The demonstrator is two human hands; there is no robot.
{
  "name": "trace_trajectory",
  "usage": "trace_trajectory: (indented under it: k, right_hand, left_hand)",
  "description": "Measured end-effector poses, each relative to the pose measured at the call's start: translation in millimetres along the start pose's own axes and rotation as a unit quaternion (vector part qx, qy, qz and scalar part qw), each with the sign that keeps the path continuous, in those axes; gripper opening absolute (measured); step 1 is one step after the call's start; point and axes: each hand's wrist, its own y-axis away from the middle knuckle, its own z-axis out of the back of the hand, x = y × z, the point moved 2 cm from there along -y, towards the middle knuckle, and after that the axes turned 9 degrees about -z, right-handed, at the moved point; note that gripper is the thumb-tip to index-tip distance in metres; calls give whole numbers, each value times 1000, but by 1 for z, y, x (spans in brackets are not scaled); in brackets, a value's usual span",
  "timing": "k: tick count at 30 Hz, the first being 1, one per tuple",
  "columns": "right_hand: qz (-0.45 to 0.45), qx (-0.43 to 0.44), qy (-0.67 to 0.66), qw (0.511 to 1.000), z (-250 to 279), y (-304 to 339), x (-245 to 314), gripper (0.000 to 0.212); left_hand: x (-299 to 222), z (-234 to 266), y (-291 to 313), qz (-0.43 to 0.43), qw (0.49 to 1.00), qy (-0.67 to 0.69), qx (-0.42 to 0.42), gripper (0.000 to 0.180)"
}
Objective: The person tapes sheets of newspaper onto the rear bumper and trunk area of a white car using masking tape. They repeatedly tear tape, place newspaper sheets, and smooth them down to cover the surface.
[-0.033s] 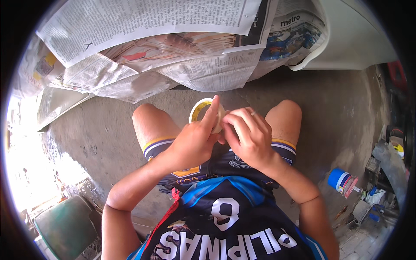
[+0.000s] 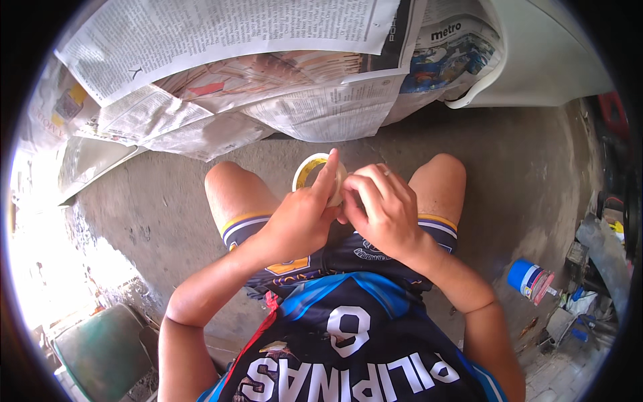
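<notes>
Between my knees is a roll of cream masking tape (image 2: 303,167) with a yellow inner core. My left hand (image 2: 309,206) grips it, the index finger stretched along its side and the thumb below. At the roll's right side, my right hand (image 2: 380,202) has its fingers curled, with thumb and index finger pinched against the tape's edge. Whether a loose tape end sits in that pinch is hidden by the fingers.
Ahead, newspaper sheets (image 2: 234,63) cover a large curved surface beside a pale panel (image 2: 546,60). A blue-and-pink container (image 2: 529,280) lies on the concrete floor (image 2: 516,174) at right, near clutter. A worn green chair (image 2: 104,348) stands at lower left.
The right hand's fingers have shifted very slightly at the roll's edge. Roll and left hand look unmoved.
</notes>
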Motion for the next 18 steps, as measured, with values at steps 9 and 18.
trace_trajectory:
  k: [9,18]
  right_hand:
    - [-90,-8,-129,987,-7,7,-11,36]
    - [65,-48,-93,992,-42,-37,-25,13]
  left_hand:
    - [28,2,-4,26,983,167,-68,83]
    - [12,23,-5,66,968,158,-184,58]
